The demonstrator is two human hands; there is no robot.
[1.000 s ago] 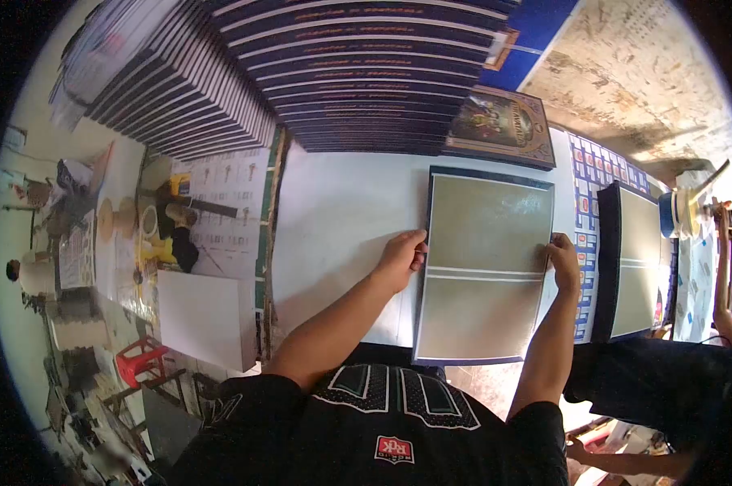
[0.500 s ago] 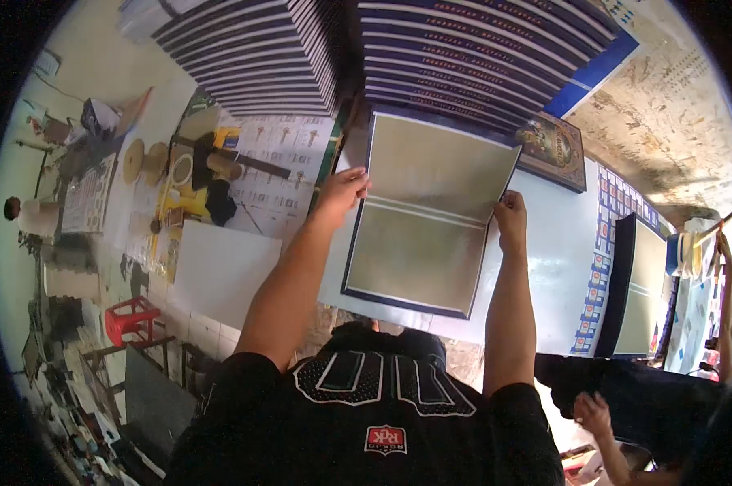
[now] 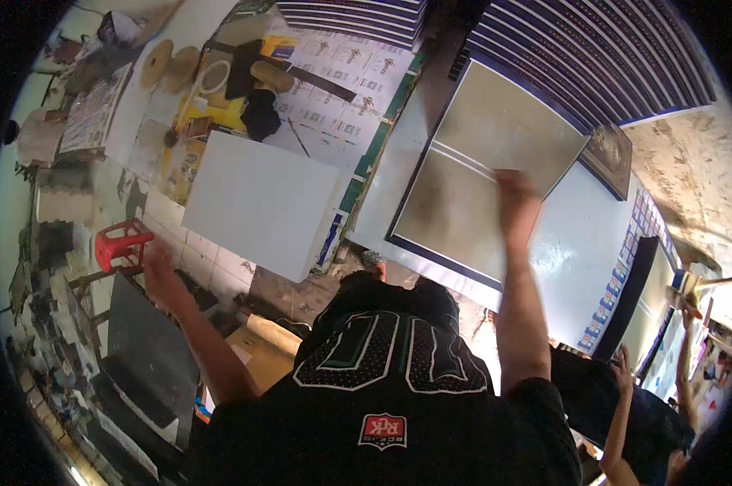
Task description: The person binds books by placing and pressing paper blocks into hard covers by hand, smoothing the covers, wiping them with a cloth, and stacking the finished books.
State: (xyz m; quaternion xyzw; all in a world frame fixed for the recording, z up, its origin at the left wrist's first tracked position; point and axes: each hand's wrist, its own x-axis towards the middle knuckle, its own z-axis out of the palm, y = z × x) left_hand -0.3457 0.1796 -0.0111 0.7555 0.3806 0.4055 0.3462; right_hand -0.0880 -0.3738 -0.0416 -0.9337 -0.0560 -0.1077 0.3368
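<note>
An open book cover (image 3: 471,117) lies on the white table, its tan inside facing up, with a dark blue border and two pale lines across the middle. My right hand (image 3: 516,198) is over its right half, smeared by motion; whether it touches the cover I cannot tell. Far to the left, my left hand (image 3: 160,271) is stretched out beside a red stool (image 3: 123,245), above a stack of dark boards (image 3: 143,348). Its fingers are blurred too, and no held thing shows.
Tall stacks of dark blue covers (image 3: 593,61) stand at the back. A patterned dark book (image 3: 607,160) lies right of the open cover. White sheets (image 3: 260,198) and tape rolls (image 3: 214,77) are on the left table. At the right, a co-worker's hand (image 3: 623,374) is near another cover (image 3: 653,296).
My left hand has let go of the cover and swung far left and down. My right hand has moved inward over the cover, now lying flatter. The view has turned left.
</note>
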